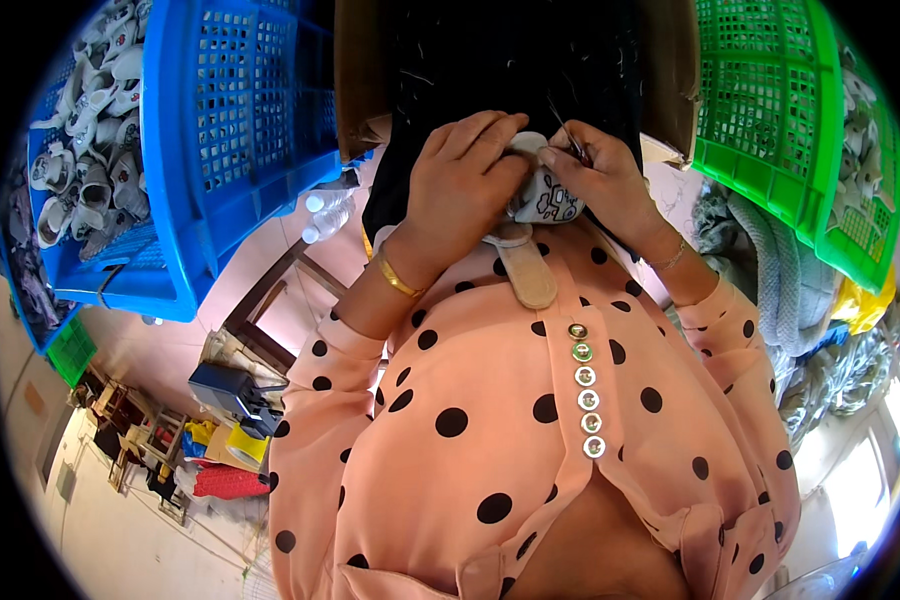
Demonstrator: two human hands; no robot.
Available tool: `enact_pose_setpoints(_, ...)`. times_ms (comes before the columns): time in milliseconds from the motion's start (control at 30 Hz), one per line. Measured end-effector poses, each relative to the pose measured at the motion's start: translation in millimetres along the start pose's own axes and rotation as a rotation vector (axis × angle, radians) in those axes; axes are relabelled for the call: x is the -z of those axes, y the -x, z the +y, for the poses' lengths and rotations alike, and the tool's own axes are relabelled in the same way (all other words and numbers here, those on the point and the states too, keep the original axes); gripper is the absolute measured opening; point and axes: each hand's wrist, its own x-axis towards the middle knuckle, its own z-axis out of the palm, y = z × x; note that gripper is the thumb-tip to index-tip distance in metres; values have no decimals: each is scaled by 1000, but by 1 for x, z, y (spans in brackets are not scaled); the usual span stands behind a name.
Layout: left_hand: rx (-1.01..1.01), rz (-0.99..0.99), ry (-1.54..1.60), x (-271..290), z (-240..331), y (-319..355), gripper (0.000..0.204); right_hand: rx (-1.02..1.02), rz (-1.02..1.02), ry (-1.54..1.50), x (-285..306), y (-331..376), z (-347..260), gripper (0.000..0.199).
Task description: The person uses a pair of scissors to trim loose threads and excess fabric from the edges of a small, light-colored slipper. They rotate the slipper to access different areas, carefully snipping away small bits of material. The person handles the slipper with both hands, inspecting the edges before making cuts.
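Observation:
Close to my body, both hands hold a small white shoe upper [555, 200] with a dark printed pattern. My left hand [465, 185] is closed round its left side, which the fingers partly hide. On the other side, my right hand [605, 175] pinches the upper's edge between thumb and fingers. A thin pointed metal tool [561, 118] sticks up from that hand; its dark red part shows at the fingers, and its exact kind is unclear. Below the upper, a beige strap-like piece with a rounded end [532, 280] hangs against the polka-dot shirt.
A blue crate [175, 200] heaped with small light shoes [95, 165] stands at left. A green crate [760, 130] with more pieces stands at right, above grey padded fabric [780, 270]. Cardboard [670, 70] flanks a dark cloth ahead. Plastic bottles [327, 215] are beside the blue crate.

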Motion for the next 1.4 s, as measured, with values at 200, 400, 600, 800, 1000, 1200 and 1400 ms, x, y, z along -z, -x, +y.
enact_pose_setpoints(200,545,155,501,30,-11,-5,14,0,-52,-16,6,4,0,15)
enact_pose_setpoints(400,238,-82,273,29,2,-7,22,84,-111,-30,-1,9,-3,14)
enact_pose_setpoints(600,77,85,214,18,8,13,24,102,-95,1,-6,6,-9,6)
enact_pose_setpoints(800,85,135,173,19,10,32,28,20,-17,-162,12,2,-18,11)
enact_pose_setpoints(1000,93,104,175,18,10,32,30,38,12,265,22,24,-3,38)
enact_pose_setpoints(1200,218,10,164,21,18,17,27,115,-67,268,8,28,-5,44)
enact_pose_setpoints(1400,334,-48,107,17,28,0,13,224,91,586,11,26,0,43)
